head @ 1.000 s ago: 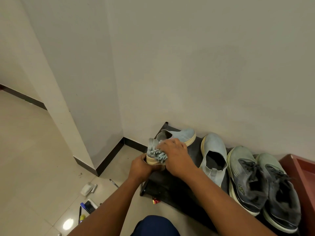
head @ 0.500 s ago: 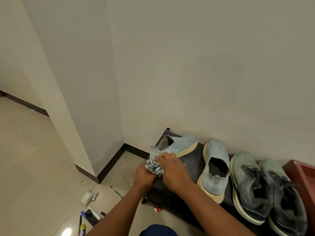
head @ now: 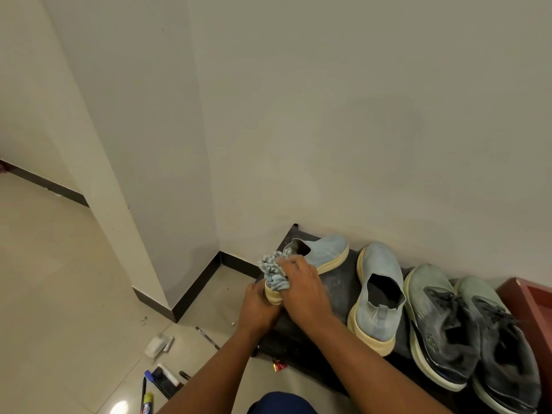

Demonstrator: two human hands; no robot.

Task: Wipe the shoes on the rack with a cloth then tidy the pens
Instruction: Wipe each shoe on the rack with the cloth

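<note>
Gripping the heel of a light-blue shoe (head: pixel 324 253), the left hand (head: pixel 258 307) is steadying it while the right hand (head: pixel 301 286) is pressing a bunched cloth (head: pixel 273 271) against it, on a dark rack (head: pixel 337 286) standing by the wall; pens (head: pixel 206 337) are lying on the tiled floor (head: pixel 59 279).

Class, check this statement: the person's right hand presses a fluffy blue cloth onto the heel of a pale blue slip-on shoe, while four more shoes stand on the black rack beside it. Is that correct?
Not quite. The head view shows three more shoes, not four: one pale blue slip-on shoe and two grey-green laced trainers. The rest holds: the right hand presses the fluffy blue cloth onto the heel of the pale blue slip-on on the black rack.
</note>
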